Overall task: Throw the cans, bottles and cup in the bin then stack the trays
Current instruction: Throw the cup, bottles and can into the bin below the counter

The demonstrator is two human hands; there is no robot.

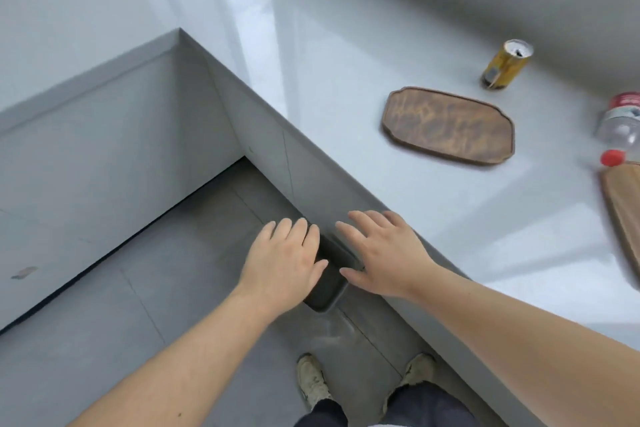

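View from the head camera: clearing task at an early stage. A yellow can (506,65) is shown standing upright on the white worktop (346,87), its top opened, and a clear plastic bottle (621,121) with a red label lies near the right edge of the frame, with a red cap (612,157) just below it; whether that cap belongs to a second bottle cannot be told. None of these has been binned, and no cup is in view. A dark patterned tray (448,125) lies flat and bare between the can and the worktop's front edge, while a lighter wooden tray (623,208) is cut off at the right border; the two lie apart, so stacking is judged not yet done. A dark bin (329,282) is seen on the floor (121,305) against the cabinet front, largely hidden by the hands. The left hand (284,263) and the right hand (381,253) are held flat above it, fingers spread, palms down, nothing grasped in either. Most of the task is judged to remain.
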